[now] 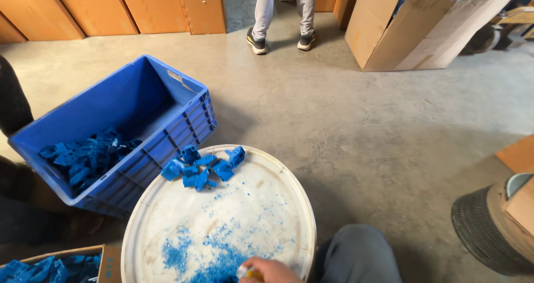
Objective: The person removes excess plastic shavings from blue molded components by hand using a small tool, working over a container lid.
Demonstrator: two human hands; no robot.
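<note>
Seen from above: a round, off-white plastic drum lid (167, 216) serving as a work surface, its raised rim keeping small pieces from rolling off onto the grey concrete floor (361, 127). Heaped at the lid's far edge, a small pile of blue moulded plastic parts (201, 167), just beside the near wall of a tilted blue plastic crate (161, 99) — tipped toward the lid, likely so its remaining blue parts (83, 155) gather in the low corner within easy reach. Scattered across the lid's near half, blue plastic crumbs and shavings (214, 255), thickest at the near edge, right where the right hand (272, 271) rests. Closed around a small pale-and-yellow object (247, 272), too hidden to identify; grip looks clenched, with only knuckles showing at the frame's bottom. Left hand not in view, so no telling its state. At the bottom left corner, an open cardboard box (108, 261) holding more blue pieces. Beyond, another person's legs (281, 16), a large open cardboard carton (428, 33), and a dark mesh basket (478, 227) at right.
</note>
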